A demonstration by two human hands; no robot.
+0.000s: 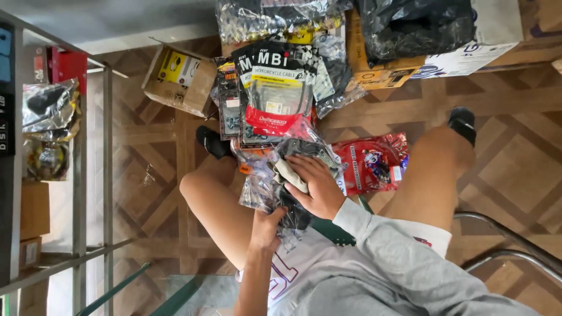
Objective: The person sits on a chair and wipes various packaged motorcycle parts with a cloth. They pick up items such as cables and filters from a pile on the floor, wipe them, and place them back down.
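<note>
I sit with a bundle of clear plastic packets (261, 184) holding dark parts across my knees. My left hand (267, 227) grips the near end of the bundle from below. My right hand (315, 182), in a grey sleeve, lies on top with fingers curled over a beige piece (288, 173) and a dark packet. Just beyond the bundle lies a stack of black-and-red carded cable packs (274, 88) on the floor. A red shiny packet (370, 161) lies beside my right hand, between my knees.
An open cardboard box (180, 79) with a yellow carton stands on the wooden floor at far left. Another carton with a black plastic bag (413, 26) is at far right. A metal shelf rack (108, 152) with bagged parts stands left. Chair tubing (506, 237) curves at the right.
</note>
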